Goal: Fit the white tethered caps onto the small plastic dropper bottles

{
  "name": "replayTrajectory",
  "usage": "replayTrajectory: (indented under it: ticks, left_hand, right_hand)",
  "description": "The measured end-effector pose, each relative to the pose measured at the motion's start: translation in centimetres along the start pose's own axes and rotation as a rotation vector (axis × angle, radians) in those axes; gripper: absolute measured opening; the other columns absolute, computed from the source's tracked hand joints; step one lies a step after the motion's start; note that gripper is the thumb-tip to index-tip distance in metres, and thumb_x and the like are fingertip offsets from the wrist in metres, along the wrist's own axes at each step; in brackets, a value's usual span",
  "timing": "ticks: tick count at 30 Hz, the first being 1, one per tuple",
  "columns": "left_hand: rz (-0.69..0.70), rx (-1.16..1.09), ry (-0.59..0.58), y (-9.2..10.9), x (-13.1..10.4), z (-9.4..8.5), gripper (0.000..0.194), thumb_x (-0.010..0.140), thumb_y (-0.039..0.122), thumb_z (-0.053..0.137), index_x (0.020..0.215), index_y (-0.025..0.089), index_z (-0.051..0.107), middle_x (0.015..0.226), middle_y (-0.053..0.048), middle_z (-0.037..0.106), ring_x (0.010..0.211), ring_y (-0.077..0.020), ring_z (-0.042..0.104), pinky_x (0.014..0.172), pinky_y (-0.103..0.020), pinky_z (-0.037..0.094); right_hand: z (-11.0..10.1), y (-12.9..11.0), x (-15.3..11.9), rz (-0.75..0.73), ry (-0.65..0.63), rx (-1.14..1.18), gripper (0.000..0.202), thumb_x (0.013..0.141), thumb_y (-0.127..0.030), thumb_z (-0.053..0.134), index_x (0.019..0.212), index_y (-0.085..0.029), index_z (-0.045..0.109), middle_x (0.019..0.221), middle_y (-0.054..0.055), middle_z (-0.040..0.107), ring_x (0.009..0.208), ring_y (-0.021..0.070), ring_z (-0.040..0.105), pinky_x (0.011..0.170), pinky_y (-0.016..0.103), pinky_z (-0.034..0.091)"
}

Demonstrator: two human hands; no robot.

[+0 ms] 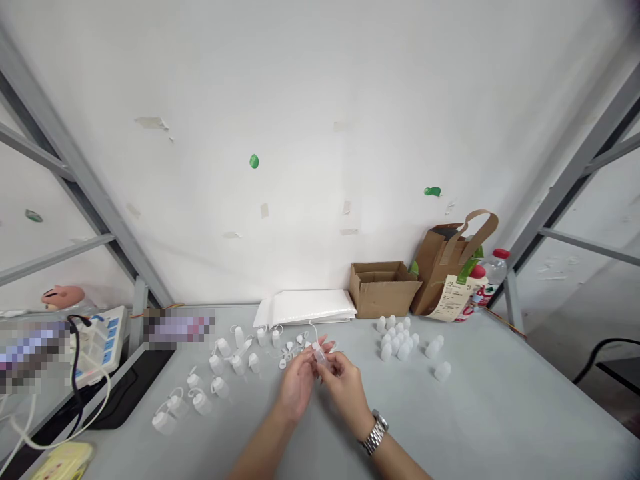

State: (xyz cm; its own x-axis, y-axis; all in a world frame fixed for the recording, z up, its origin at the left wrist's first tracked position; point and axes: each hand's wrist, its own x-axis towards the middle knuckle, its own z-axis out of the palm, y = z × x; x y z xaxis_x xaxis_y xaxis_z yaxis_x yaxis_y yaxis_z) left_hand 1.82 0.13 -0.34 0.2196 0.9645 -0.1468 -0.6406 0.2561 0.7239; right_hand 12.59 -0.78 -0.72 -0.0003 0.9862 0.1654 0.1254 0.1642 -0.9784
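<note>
A small translucent plastic bottle (321, 355) with a thin white strap rising from its top is held between my two hands near the middle of the table. My left hand (299, 380) curls around its upper left side. My right hand (345, 383), with a metal watch on the wrist, pinches its lower right side. Just left of my fingers lie several loose white strapped caps (289, 348). Farther left stand several small bottles (201, 403) with looped straps. To the right is a cluster of plain white bottles (399, 340) without straps.
White padded envelopes (310, 307) lie against the wall beside an open cardboard box (383, 293). A brown paper bag (433, 273) and a red-capped plastic bottle (496, 267) stand at the back right. A power strip (103, 347) with cables is at the left, near metal frame posts.
</note>
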Motion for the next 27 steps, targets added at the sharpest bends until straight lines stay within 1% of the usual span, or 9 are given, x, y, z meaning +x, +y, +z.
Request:
replayTrajectory:
  ticks: [4, 8, 11, 13, 15, 17, 20, 22, 27]
  left_hand:
    - [-0.045, -0.032, -0.017, 0.1, 0.2, -0.1, 0.04, 0.071, 0.031, 0.053, 0.105, 0.014, 0.063, 0.103, -0.01, 0.067, 0.104, -0.027, 0.054, 0.085, -0.036, 0.037]
    - [-0.069, -0.051, -0.012, 0.2, 0.3, -0.1, 0.04, 0.071, 0.03, 0.052, 0.105, 0.014, 0.063, 0.101, -0.01, 0.067, 0.098, -0.0257, 0.056, 0.074, -0.032, 0.039]
    - [-0.093, -0.04, -0.03, 0.5, 0.3, 0.1, 0.039, 0.07, 0.031, 0.053, 0.104, 0.014, 0.063, 0.102, -0.011, 0.067, 0.095, -0.0261, 0.057, 0.07, -0.032, 0.04]
    - [-0.064, 0.026, -0.026, 0.8, 0.2, 0.1, 0.039, 0.07, 0.032, 0.053, 0.102, 0.014, 0.064, 0.103, -0.011, 0.066, 0.097, -0.0267, 0.057, 0.074, -0.034, 0.04]
    - [0.059, 0.203, 0.063, 1.2, 0.2, -0.3, 0.037, 0.07, 0.033, 0.055, 0.101, 0.016, 0.064, 0.105, -0.01, 0.066, 0.099, -0.0261, 0.056, 0.081, -0.036, 0.039]
    - [0.264, 0.488, 0.252, 1.4, 0.2, -0.9, 0.032, 0.071, 0.033, 0.057, 0.1, 0.02, 0.063, 0.104, -0.007, 0.065, 0.099, -0.0245, 0.055, 0.088, -0.036, 0.036]
    - [0.454, 0.902, 0.477, 1.3, 0.4, -1.8, 0.025, 0.071, 0.032, 0.058, 0.094, 0.023, 0.062, 0.094, -0.007, 0.062, 0.089, -0.0248, 0.054, 0.082, -0.037, 0.037]
    - [0.485, 1.052, 0.491, 1.0, 0.4, -2.1, 0.021, 0.069, 0.033, 0.06, 0.087, 0.023, 0.063, 0.086, -0.006, 0.059, 0.081, -0.0254, 0.053, 0.079, -0.037, 0.037]
    - [0.487, 1.218, 0.444, 0.4, 0.3, -2.4, 0.015, 0.064, 0.035, 0.065, 0.073, 0.024, 0.059, 0.072, -0.004, 0.054, 0.077, -0.0274, 0.051, 0.074, -0.035, 0.033]
  right_hand:
    - [0.1, -0.1, 0.4, 0.102, -0.011, 0.183, 0.036, 0.065, -0.052, 0.067, 0.07, -0.016, 0.061, 0.063, 0.003, 0.064, 0.054, 0.0158, 0.056, 0.053, 0.027, 0.045]
    - [0.0, -0.4, 0.7, 0.176, -0.059, 0.335, 0.036, 0.057, -0.049, 0.074, 0.063, -0.016, 0.06, 0.051, -0.001, 0.058, 0.047, 0.0125, 0.051, 0.048, 0.025, 0.041]
    - [-0.3, -0.9, 1.0, 0.214, -0.129, 0.39, 0.035, 0.056, -0.046, 0.075, 0.061, -0.015, 0.061, 0.048, -0.002, 0.058, 0.044, 0.011, 0.05, 0.047, 0.024, 0.04]
    - [-0.7, -1.1, 1.2, 0.219, -0.157, 0.418, 0.034, 0.058, -0.047, 0.074, 0.063, -0.014, 0.062, 0.052, 0.0, 0.061, 0.045, 0.011, 0.051, 0.048, 0.024, 0.041]
    - [-1.3, -1.2, 1.6, 0.215, -0.12, 0.44, 0.035, 0.059, -0.047, 0.073, 0.065, -0.014, 0.063, 0.055, 0.002, 0.063, 0.046, 0.0113, 0.052, 0.05, 0.024, 0.042]
    - [-1.9, -1.2, 2.0, 0.214, -0.026, 0.446, 0.035, 0.059, -0.047, 0.073, 0.064, -0.014, 0.062, 0.056, 0.002, 0.064, 0.047, 0.0115, 0.052, 0.05, 0.024, 0.042]
    - [-2.8, -1.1, 2.4, 0.214, 0.089, 0.429, 0.034, 0.061, -0.046, 0.072, 0.064, -0.015, 0.061, 0.058, 0.003, 0.065, 0.05, 0.0119, 0.052, 0.052, 0.025, 0.042]
    - [-3.0, -1.1, 2.5, 0.21, 0.111, 0.405, 0.033, 0.062, -0.046, 0.071, 0.065, -0.015, 0.061, 0.059, 0.003, 0.064, 0.051, 0.0122, 0.052, 0.053, 0.025, 0.041]
    - [-2.9, -1.2, 2.3, 0.183, 0.076, 0.368, 0.034, 0.062, -0.047, 0.071, 0.068, -0.015, 0.061, 0.059, 0.003, 0.064, 0.051, 0.0126, 0.052, 0.053, 0.025, 0.04]
